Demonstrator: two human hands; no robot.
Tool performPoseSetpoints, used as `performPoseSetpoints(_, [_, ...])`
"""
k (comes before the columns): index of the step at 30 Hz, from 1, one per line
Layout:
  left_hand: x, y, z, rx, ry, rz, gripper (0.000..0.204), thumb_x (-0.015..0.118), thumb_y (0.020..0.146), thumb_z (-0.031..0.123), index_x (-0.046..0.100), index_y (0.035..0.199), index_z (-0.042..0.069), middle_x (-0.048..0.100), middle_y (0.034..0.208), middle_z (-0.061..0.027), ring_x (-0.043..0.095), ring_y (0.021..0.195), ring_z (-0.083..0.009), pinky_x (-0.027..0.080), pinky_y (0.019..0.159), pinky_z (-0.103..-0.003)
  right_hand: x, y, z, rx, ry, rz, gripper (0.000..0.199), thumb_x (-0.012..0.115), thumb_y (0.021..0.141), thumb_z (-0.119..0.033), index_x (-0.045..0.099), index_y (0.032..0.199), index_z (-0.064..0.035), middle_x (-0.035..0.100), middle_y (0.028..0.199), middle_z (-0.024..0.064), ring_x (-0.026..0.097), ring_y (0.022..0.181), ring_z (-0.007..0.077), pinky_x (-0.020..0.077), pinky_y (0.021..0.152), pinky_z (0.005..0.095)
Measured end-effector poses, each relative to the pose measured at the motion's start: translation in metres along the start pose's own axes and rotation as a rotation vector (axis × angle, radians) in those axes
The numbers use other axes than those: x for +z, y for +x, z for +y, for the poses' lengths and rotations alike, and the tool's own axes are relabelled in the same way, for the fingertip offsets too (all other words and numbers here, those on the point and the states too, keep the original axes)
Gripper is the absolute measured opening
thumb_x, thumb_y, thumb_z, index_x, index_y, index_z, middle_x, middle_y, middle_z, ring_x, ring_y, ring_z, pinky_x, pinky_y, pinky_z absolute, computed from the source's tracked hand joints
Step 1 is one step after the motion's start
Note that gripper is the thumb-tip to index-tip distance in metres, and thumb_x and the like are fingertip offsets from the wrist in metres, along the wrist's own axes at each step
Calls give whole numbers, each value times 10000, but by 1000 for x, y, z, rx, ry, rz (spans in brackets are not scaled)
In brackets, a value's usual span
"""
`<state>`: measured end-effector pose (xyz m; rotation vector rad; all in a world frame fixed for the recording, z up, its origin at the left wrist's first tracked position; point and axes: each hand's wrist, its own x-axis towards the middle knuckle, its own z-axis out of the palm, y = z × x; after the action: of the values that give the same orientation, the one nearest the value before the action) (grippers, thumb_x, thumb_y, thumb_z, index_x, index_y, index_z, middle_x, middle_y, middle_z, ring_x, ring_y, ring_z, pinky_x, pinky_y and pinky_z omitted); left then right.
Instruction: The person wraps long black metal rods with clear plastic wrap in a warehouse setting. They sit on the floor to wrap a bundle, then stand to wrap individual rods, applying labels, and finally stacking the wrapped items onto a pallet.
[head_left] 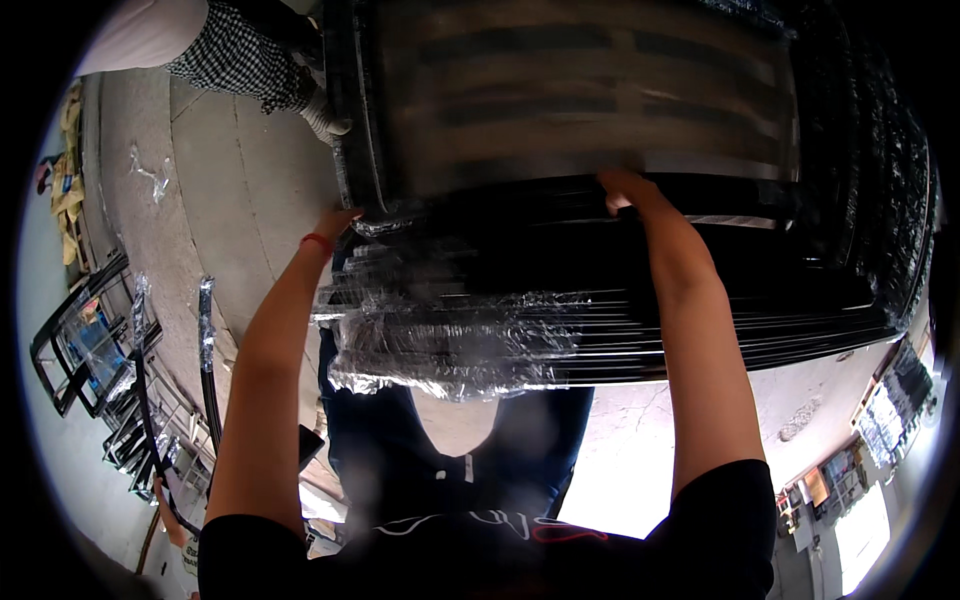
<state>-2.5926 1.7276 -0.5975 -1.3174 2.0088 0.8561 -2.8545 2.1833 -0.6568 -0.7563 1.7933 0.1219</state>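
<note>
A large rectangular black frame lies in front of me, its middle open or see-through onto a blurred brown, slatted surface. My left hand, with a red band at the wrist, closes on the frame's near left corner. Farther right, my right hand has its fingers curled over the near bar. Below it is a stack of long black profiles, its left end wrapped in crinkled clear plastic film. At the far left corner, a co-worker's gloved hand touches the frame's side bar.
The co-worker's checkered sleeve reaches in from the upper left. More film-wrapped black profiles stand along the right. Several black frames lean at the left wall, near strips wrapped in film. Concrete floor shows at left.
</note>
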Motion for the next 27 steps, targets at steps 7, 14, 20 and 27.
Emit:
performPoseSetpoints(7, [65, 38, -43, 134, -329, 192, 481, 736, 621, 285, 605, 933, -57, 634, 876, -165, 615, 798, -218, 467, 679, -326, -11, 16, -15, 52, -86, -144, 536, 710, 611, -65, 515, 1106, -1, 507, 1130, 208, 510, 1023, 341, 454, 801, 410])
performPoseSetpoints(14, [76, 50, -43, 110, -306, 35, 521, 744, 616, 228, 543, 985, -80, 617, 910, -170, 599, 811, -206, 462, 719, -326, 6, 39, -3, 138, -84, -239, 576, 662, 650, -52, 466, 1191, -34, 480, 1166, 206, 494, 1035, 348, 427, 824, 448])
performPoseSetpoints(20, [94, 48, -62, -147, -444, 103, 829, 745, 629, 255, 220, 1173, -86, 477, 1077, -220, 499, 990, -238, 425, 819, -330, -36, -7, -28, 72, 87, -129, 600, 573, 758, -159, 338, 1300, -60, 437, 1241, 188, 418, 1125, 364, 331, 930, 470])
performPoseSetpoints(27, [65, 25, -26, -205, -266, -504, 317, 553, 807, 237, 519, 1068, 62, 552, 961, -87, 532, 774, -180, 454, 640, -310, -93, -115, 7, -23, 133, 236, 493, 516, 826, -211, 366, 1277, -78, 425, 1260, 168, 430, 1119, 343, 362, 921, 406])
